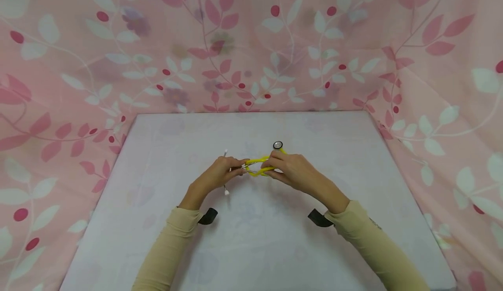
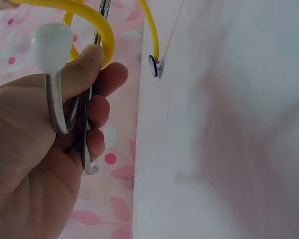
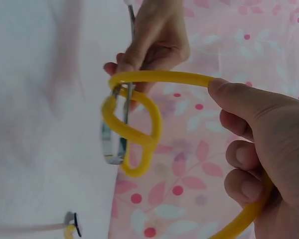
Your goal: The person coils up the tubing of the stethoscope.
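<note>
Over the table, both hands hold a stethoscope with yellow tubing (image 3: pixel 164 76) and metal ear tubes (image 2: pixel 54 99). My left hand (image 1: pixel 216 173) grips the ear tubes between thumb and curled fingers; a white ear tip (image 2: pixel 52 42) sticks out beside the thumb. To the right, my right hand (image 1: pixel 294 169) pinches the tubing with thumb and forefinger, its other fingers curled around a lower stretch. Between the hands the tubing loops around the metal tubes, seen best in the right wrist view. The round chest piece (image 1: pixel 277 145) lies just beyond the right hand.
A white cloth covers the table (image 1: pixel 251 247). Pink curtains (image 1: pixel 251 42) with leaf prints hang behind it and along both sides. Black straps (image 1: pixel 320 218) show at the beige sleeve cuffs.
</note>
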`<action>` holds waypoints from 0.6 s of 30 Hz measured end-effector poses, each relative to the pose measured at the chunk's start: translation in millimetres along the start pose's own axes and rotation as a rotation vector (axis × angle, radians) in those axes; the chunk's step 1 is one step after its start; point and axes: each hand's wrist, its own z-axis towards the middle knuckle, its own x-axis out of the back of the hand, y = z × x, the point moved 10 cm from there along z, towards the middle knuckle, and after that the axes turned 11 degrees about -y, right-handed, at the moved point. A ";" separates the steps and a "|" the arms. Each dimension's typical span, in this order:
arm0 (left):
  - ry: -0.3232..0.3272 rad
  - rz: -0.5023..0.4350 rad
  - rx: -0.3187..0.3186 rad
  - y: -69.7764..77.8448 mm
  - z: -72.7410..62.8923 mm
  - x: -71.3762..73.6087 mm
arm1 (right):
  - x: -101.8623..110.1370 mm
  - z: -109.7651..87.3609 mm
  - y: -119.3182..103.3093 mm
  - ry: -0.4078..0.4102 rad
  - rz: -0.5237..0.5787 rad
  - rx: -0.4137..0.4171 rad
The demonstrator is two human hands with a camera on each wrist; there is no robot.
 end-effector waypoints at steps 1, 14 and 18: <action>-0.017 0.003 0.004 1.4 0.3 -2.2 | 2.7 2.8 -0.3 0.009 -0.006 0.013; -0.087 0.033 -0.112 31.5 -3.4 -8.7 | 15.0 25.7 54.2 0.134 0.285 -0.045; -0.062 0.026 -0.154 37.4 -5.0 -5.5 | 0.6 27.7 74.7 0.135 0.389 -0.101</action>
